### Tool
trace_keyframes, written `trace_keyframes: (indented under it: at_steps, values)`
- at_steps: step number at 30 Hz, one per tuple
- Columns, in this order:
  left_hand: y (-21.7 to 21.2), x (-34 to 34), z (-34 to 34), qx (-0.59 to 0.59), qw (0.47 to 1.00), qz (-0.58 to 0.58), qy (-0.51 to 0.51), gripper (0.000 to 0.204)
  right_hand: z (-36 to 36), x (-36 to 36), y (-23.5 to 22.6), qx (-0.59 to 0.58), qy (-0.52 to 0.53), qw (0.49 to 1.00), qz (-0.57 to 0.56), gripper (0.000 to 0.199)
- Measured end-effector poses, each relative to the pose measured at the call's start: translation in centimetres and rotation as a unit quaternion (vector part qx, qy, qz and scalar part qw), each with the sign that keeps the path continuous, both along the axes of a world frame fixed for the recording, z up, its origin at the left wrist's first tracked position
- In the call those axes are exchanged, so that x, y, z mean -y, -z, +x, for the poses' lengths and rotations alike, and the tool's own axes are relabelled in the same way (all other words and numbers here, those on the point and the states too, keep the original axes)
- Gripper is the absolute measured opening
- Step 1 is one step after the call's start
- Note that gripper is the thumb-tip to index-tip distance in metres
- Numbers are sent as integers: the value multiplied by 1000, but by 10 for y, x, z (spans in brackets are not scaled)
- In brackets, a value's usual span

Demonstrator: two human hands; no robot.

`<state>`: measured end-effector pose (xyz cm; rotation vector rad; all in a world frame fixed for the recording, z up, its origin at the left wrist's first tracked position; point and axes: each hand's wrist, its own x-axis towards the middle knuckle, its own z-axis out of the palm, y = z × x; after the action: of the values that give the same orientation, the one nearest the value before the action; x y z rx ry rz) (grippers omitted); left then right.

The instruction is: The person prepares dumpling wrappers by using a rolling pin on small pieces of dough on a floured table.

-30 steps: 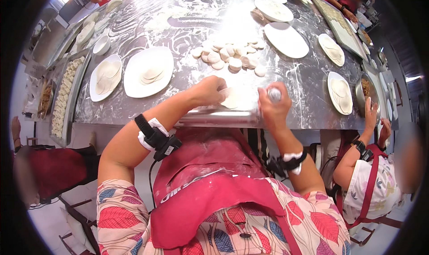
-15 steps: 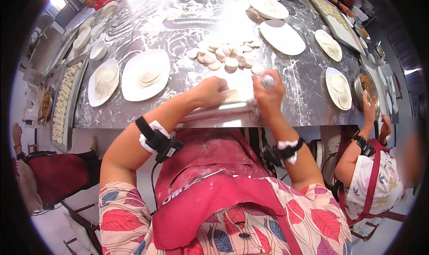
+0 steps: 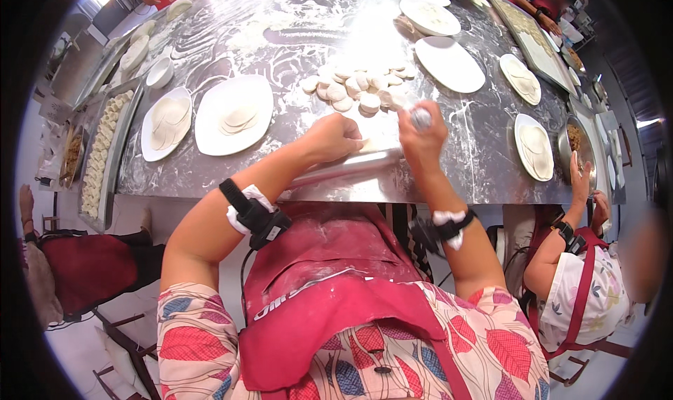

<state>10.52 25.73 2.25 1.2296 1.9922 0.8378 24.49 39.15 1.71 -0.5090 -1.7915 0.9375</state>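
Observation:
My left hand (image 3: pixel 333 138) is closed with the fingertips pinching the edge of a pale dough wrapper (image 3: pixel 369 146) on the floured steel table (image 3: pixel 294 39); most of the wrapper is hidden or lost in glare. To its right, my right hand (image 3: pixel 423 142) is wrapped round a rolling pin (image 3: pixel 420 118), whose rounded grey end pokes out above the fist. Just beyond both hands lies a loose heap of small floured dough discs (image 3: pixel 343 92). On the left, a white square plate (image 3: pixel 210 130) carries a few thin rolled wrappers (image 3: pixel 239 120).
Another plate of wrappers (image 3: pixel 168 120) and a tray of shaped dumplings (image 3: pixel 105 148) stand at left. An oval white plate (image 3: pixel 450 64) lies at the far right of the heap. A co-worker's hand (image 3: pixel 579 179) is beside a bowl of filling (image 3: pixel 575 139) at right.
The view has shifted slightly, moving the table things a little. The wrapper by my left fingertips shows less than before, and my right hand is slightly nearer the dough heap.

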Motion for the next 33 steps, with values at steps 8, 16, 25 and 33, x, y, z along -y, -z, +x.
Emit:
trace_keyframes:
  at_steps: [8,16,25,33]
  values:
    - [10,-4,-14,-49,999,-2,-22,16,24,5,15,6,-56,995,-82,22]
    - [1,-5,27,-153,987,-35,-33,26,46,25,8,6,-47,995,-91,22]
    - [-42,69,-46,19,987,49,-150,30,47,18,11,3,-61,994,-90,20]
    - [-47,133,-158,-153,931,-24,-330,40,41,11,20,14,-59,995,-76,20]
